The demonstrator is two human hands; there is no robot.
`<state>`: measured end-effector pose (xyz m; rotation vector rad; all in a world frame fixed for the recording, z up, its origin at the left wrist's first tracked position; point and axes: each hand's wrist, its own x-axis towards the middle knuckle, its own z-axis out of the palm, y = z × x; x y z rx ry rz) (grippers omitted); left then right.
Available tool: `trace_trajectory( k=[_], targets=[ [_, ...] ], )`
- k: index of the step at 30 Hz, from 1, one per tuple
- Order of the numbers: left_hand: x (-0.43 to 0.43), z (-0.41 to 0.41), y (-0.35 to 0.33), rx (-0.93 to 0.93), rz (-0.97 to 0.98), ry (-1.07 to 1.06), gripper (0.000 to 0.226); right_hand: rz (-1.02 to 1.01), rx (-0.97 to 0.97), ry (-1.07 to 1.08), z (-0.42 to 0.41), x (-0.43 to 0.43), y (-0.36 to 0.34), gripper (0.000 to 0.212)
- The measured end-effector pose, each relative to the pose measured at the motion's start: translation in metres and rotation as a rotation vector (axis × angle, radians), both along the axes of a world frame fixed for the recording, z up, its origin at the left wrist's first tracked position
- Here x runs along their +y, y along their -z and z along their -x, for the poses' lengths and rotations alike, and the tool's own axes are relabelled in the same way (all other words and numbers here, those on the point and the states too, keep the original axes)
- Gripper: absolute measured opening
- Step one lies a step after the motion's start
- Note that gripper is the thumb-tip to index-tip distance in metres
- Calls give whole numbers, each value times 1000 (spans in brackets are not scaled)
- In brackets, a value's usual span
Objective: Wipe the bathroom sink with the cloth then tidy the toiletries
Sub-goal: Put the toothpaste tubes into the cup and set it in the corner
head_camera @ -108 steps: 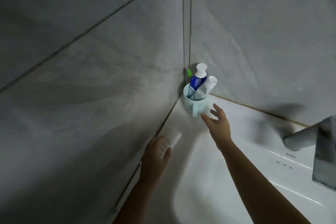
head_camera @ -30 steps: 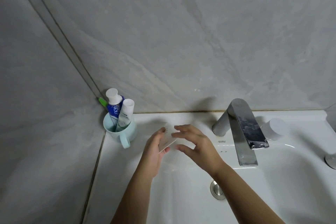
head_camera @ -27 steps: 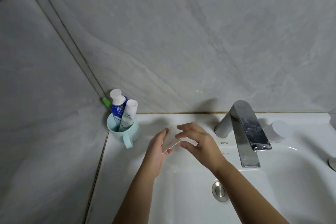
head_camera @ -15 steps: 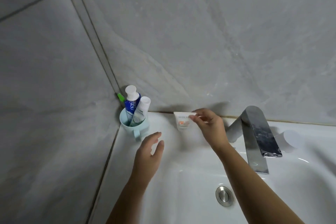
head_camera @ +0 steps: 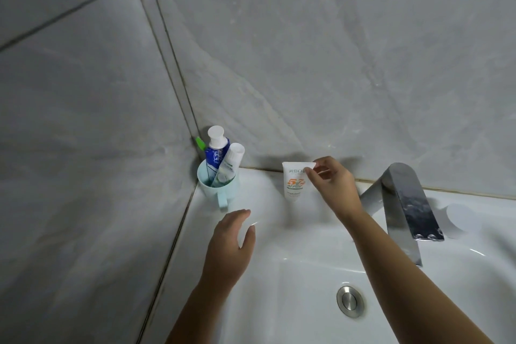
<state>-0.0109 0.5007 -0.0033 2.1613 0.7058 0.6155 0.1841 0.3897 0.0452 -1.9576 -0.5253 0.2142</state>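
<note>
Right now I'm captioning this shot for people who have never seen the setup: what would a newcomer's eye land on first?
First, the right hand pinching the top edge of a small white tube, stood cap-down on the sink ledge by the back wall. Next, the pale mint cup in the left corner, holding two tubes and something green. The left hand hovers open and empty below it; the chrome faucet stands to the right.

Green toothbrush mostly hidden behind blue toothpaste tube; tube bases sunk inside pale blue plastic cup; both forearms cut off below.
</note>
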Motion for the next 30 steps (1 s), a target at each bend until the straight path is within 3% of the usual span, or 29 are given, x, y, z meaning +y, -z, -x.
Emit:
trace_trajectory(
  k=[9, 14, 17, 23, 30],
  targets=[
    [-7, 2, -10, 25, -29, 14, 51, 6, -6, -3, 1, -8, 2, 12],
    [-15, 3, -17, 53, -46, 26, 46, 20, 3, 51, 14, -18, 4, 35],
    [-29, 5, -28, 61, -113, 76, 37, 73, -13, 66, 47, -39, 5, 38],
    [-71, -1, -63, -76, -217, 260, 34, 208, -147, -48, 115, -115, -3, 28],
    [-148, -32, -95, -284, -256, 467, 28, 286, -154, 111, 124, -228, -16, 21]
  ],
)
